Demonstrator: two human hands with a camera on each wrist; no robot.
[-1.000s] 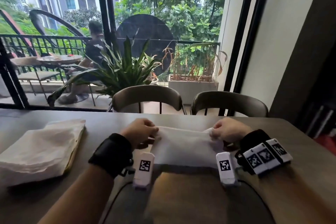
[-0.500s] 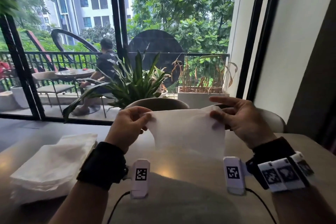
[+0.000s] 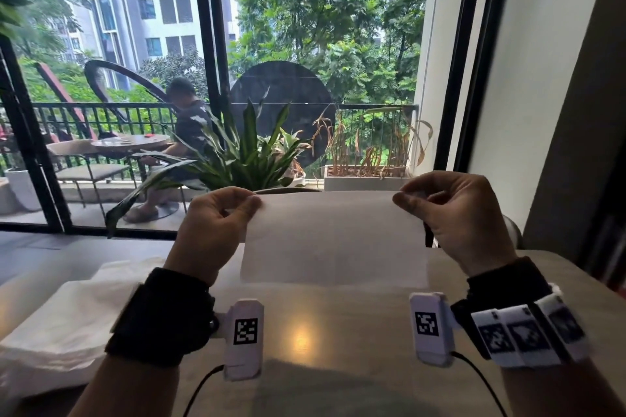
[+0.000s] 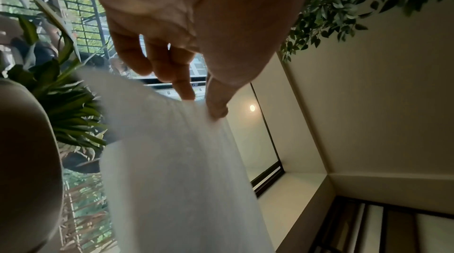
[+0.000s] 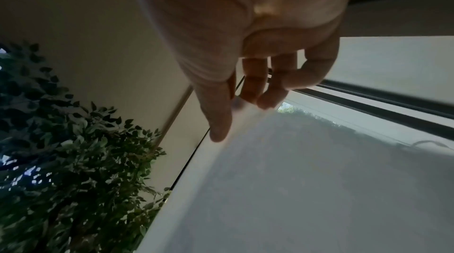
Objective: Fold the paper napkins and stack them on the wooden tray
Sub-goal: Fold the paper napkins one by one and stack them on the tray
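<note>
A white paper napkin (image 3: 333, 237) hangs spread in the air above the table, held taut by its top corners. My left hand (image 3: 220, 220) pinches the top left corner between thumb and fingers. My right hand (image 3: 450, 213) pinches the top right corner. In the left wrist view the napkin (image 4: 176, 169) drops down from my thumb and forefinger. The right wrist view shows my thumb pressed on the napkin (image 5: 307, 179) edge. A pile of white napkins (image 3: 71, 322) lies at the left on the table. No wooden tray is in view.
The brown table (image 3: 321, 332) runs under my hands, with a lamp's glare in its middle. Chair backs (image 3: 288, 190) stand at its far side before a large window. A white wall (image 3: 542, 112) rises at the right. Another person sits outside on the balcony (image 3: 189, 125).
Both hands lifted the napkin off the table and raised it in front of me. It has opened out wider, and my hands have moved apart.
</note>
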